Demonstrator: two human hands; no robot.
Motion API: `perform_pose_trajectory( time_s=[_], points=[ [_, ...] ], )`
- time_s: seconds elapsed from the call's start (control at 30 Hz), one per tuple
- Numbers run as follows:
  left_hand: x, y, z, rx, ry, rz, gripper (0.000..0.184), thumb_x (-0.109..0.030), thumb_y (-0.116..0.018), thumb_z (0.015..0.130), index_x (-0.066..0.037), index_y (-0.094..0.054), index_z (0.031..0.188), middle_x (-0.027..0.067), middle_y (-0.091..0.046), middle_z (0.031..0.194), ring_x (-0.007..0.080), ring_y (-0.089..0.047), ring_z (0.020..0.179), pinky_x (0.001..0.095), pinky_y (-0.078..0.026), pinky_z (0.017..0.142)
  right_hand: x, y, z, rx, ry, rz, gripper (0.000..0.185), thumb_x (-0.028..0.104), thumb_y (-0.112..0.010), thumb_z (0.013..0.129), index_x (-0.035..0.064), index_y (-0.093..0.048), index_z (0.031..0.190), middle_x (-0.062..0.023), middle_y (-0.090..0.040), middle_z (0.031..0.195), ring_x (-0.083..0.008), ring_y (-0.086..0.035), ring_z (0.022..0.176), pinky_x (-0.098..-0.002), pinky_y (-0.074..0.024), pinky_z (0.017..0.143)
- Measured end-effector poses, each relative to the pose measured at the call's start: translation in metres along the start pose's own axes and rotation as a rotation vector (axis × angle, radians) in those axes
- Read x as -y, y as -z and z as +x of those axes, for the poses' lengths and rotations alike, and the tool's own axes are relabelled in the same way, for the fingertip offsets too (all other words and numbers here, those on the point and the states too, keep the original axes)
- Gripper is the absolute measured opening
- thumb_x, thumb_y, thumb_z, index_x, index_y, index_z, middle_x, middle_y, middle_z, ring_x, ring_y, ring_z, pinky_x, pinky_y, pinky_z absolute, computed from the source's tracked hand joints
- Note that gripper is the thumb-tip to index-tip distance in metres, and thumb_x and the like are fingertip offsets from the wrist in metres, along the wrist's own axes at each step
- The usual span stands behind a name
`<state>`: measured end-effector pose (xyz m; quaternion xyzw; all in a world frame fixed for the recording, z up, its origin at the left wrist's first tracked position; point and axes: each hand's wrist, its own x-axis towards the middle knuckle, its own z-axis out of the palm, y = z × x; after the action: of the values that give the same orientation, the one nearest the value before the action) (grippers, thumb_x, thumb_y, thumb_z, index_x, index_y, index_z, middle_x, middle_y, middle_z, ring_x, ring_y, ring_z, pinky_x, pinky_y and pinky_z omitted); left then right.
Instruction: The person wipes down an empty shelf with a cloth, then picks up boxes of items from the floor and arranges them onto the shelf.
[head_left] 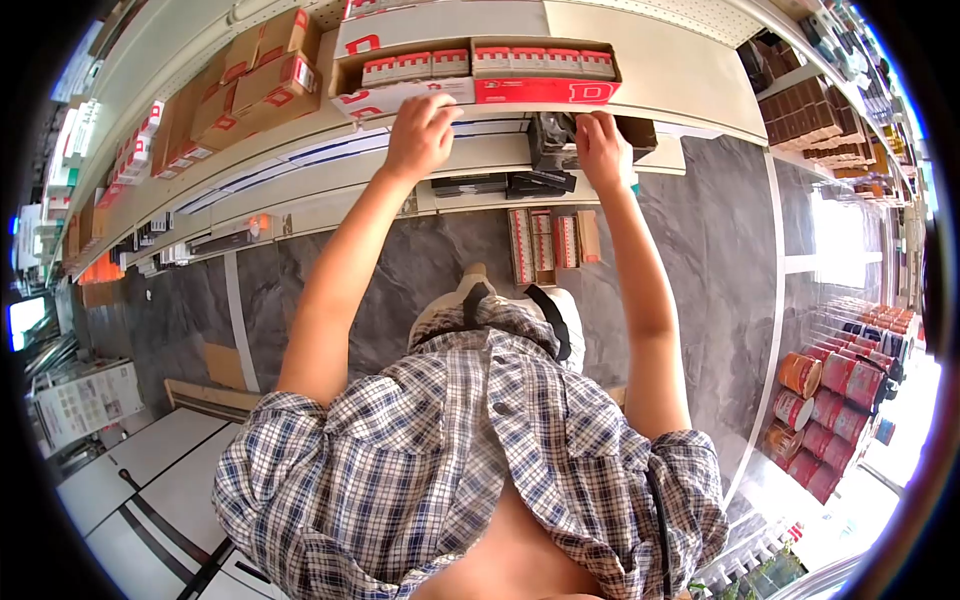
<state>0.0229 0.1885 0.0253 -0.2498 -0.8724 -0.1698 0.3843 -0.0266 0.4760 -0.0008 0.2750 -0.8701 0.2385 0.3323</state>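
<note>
Two long open cartons stand side by side on the shelf in front of me, each filled with a row of small red-and-white boxes. My left hand (420,136) is at the front of the white-fronted carton (372,98), its fingers loosely bent and apart, with nothing seen in them. Just below the front of the red carton (545,91) is my right hand (603,148), fingers bent and somewhat apart. Whether its fingertips touch the carton or the shelf edge, I cannot tell. Behind that hand, on the lower shelf, sits a dark open box (553,140).
Brown cardboard boxes (262,82) are stacked along the shelf to the left. On the floor below stand small cartons with red-and-white boxes (541,240). Black packs (540,184) lie on the bottom shelf. Red and orange cans or spools (835,400) are stacked at the right.
</note>
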Motion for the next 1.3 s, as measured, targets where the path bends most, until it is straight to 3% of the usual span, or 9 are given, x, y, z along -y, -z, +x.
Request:
perform_pose_trajectory(
  time_s=[0.13,0.4,0.53,0.77,0.9,0.97,1.07,1.2,1.3],
  points=[
    [-0.048,-0.046,0.007,0.079,0.015,-0.103,0.025,0.008,-0.055,0.065,-0.007,-0.057,0.085,0.0056,-0.056,0.093,0.0247,-0.055,0.082,0.0356,-0.045,0.073,-0.039,0.028,-0.033,0.092,-0.076,0.088,0.009,0.010,-0.059,0.080,0.0113,-0.056,0.089,-0.0052,-0.057,0.082,-0.0249,-0.060,0.066,-0.0349,-0.0491,0.053],
    [-0.142,-0.107,-0.018,-0.026,0.330,-0.015,0.023,0.007,-0.054,0.066,-0.007,-0.056,0.085,0.0062,-0.056,0.093,0.0273,-0.055,0.084,0.0383,-0.044,0.073,-0.132,0.059,-0.072,0.250,-0.051,0.294,0.006,0.009,-0.059,0.080,0.0100,-0.057,0.086,-0.0075,-0.060,0.081,-0.0292,-0.060,0.067,-0.0381,-0.0484,0.056],
    [-0.229,-0.129,-0.032,-0.046,0.550,-0.011,0.020,0.005,-0.055,0.067,-0.007,-0.054,0.083,0.0072,-0.056,0.090,0.0280,-0.055,0.085,0.0392,-0.044,0.074,-0.174,0.088,-0.108,0.477,-0.090,0.381,0.009,0.010,-0.060,0.081,0.0090,-0.059,0.090,-0.0093,-0.063,0.083,-0.0252,-0.060,0.060,-0.0342,-0.0479,0.055],
    [-0.337,-0.143,-0.059,0.003,0.769,0.003,0.018,0.005,-0.054,0.069,-0.006,-0.056,0.083,0.0077,-0.056,0.092,0.0286,-0.056,0.085,0.0383,-0.046,0.074,-0.195,0.115,-0.168,0.669,-0.078,0.526,0.008,0.013,-0.060,0.082,0.0076,-0.061,0.087,-0.0111,-0.063,0.078,-0.0289,-0.062,0.065,-0.0365,-0.0478,0.058],
    [-0.354,-0.136,-0.070,0.024,0.822,0.061,0.018,0.007,-0.054,0.070,-0.005,-0.057,0.084,0.0078,-0.056,0.092,0.0284,-0.056,0.082,0.0381,-0.046,0.072,-0.197,0.100,-0.196,0.733,-0.313,0.522,0.018,0.016,-0.063,0.080,0.0035,-0.061,0.093,-0.0107,-0.063,0.081,-0.0211,-0.059,0.062,-0.0335,-0.0478,0.058],
    [-0.356,-0.138,-0.083,0.061,0.874,0.041,0.016,0.005,-0.054,0.073,-0.005,-0.058,0.085,0.0081,-0.057,0.093,0.0285,-0.056,0.078,0.0383,-0.046,0.069,-0.202,0.086,-0.202,0.921,-1.194,0.950,0.020,0.015,-0.062,0.079,0.0020,-0.061,0.094,-0.0113,-0.062,0.081,-0.0203,-0.059,0.068,-0.0341,-0.0487,0.062],
    [-0.356,-0.144,-0.101,0.072,0.883,0.010,0.015,0.004,-0.054,0.075,-0.005,-0.058,0.086,0.0085,-0.057,0.093,0.0287,-0.056,0.076,0.0385,-0.047,0.068,-0.229,0.050,-0.231,0.868,-1.940,1.584,0.020,0.014,-0.050,0.082,0.0039,-0.059,0.097,-0.0123,-0.062,0.084,-0.0234,-0.060,0.075,-0.0370,-0.0504,0.074],
    [-0.353,-0.149,-0.117,0.134,0.916,-0.077,0.014,0.002,-0.053,0.077,-0.005,-0.058,0.088,0.0076,-0.058,0.093,0.0273,-0.057,0.076,0.0365,-0.047,0.066,-0.200,0.083,-0.233,0.553,-2.049,1.614,0.023,0.022,-0.052,0.085,0.0016,-0.058,0.094,-0.0096,-0.064,0.090,-0.0258,-0.062,0.086,-0.0399,-0.0511,0.081],
    [-0.346,-0.156,-0.134,0.180,0.948,-0.120,0.013,0.000,-0.054,0.077,-0.005,-0.059,0.087,0.0089,-0.059,0.092,0.0294,-0.058,0.078,0.0378,-0.047,0.068,-0.198,0.082,-0.258,0.680,-1.960,1.786,0.026,0.030,-0.052,0.088,0.0078,-0.057,0.099,-0.0078,-0.063,0.096,-0.0236,-0.062,0.084,-0.0411,-0.0512,0.075]
  ],
)
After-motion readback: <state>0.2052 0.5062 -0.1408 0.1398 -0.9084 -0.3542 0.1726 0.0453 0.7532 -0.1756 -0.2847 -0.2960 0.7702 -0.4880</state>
